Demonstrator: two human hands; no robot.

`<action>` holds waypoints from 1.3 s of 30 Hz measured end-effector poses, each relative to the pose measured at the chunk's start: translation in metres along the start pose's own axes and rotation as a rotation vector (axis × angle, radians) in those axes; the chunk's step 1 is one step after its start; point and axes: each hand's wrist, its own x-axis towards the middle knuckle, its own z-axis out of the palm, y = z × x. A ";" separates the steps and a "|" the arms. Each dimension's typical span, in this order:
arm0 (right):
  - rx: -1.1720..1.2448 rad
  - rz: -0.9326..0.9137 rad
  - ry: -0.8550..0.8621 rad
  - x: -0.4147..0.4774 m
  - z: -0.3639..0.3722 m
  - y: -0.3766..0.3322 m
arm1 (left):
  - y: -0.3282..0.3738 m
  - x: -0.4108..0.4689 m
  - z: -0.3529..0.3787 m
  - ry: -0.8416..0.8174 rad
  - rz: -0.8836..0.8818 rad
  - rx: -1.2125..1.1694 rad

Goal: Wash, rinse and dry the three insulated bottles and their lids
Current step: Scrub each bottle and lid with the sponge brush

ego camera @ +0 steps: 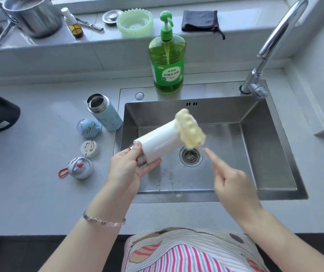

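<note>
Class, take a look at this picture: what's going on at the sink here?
A person holds a white insulated bottle tilted over the stainless steel sink, the left hand gripping its metal neck end. A knobbly yellow sponge sits at the bottle's far end; the blurred right hand, fingers out, holds nothing. A pale blue open bottle and three lids, two with brown stains, wait on the grey counter.

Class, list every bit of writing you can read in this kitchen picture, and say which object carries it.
"柠檬洗洁精": large line on the label of the green dish soap bottle.
Brand line above it and the small print beside and below it: too blurred to read.
Blue bottle: faint marks near its base, too small to read.
No other text shows.
</note>
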 end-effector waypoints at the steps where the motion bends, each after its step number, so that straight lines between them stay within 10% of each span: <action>1: 0.022 -0.081 -0.059 -0.011 0.002 -0.011 | 0.000 0.000 0.001 -0.002 -0.009 -0.007; 7: 0.083 0.122 0.016 0.008 -0.003 0.008 | -0.003 0.000 0.000 -0.005 -0.012 -0.005; 11: 0.147 -0.066 -0.106 -0.014 0.003 -0.011 | -0.006 0.003 -0.002 0.003 -0.032 0.002; 22: 0.759 0.419 -0.114 0.010 -0.015 0.009 | -0.021 0.013 -0.016 0.066 -0.149 -0.005; 39: 0.624 0.291 -0.098 0.002 -0.024 0.001 | -0.024 0.011 -0.020 0.062 -0.140 0.012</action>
